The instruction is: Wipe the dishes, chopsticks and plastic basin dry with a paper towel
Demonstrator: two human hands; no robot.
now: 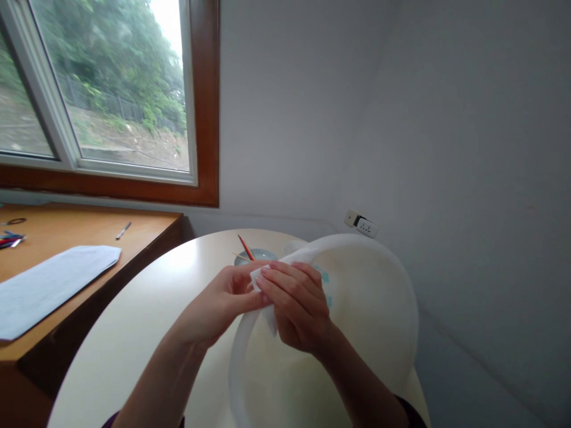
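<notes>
My left hand (232, 294) and my right hand (297, 300) meet over the round table. Between them is a white strip (256, 277), which may be paper or thin film. Its end pokes out between the fingers of both closed hands, and a loose tail hangs below. From the hands a translucent white band (404, 285) curves out to the right in a wide loop, and another stretch runs down toward me on the left. Whether they are one piece with the strip, I cannot tell. Just behind my hands stands a glass dish (263, 255) holding a red-orange brush-like stick (245, 247) and a thin pale stick.
The round cream table (129, 321) lies under my hands. At left, a wooden desk (147, 221) carries a white sheet (62, 282), a pen (124, 230) and scissors (15, 221). A window (120, 107) is above the desk. On the wall sits a socket (366, 227).
</notes>
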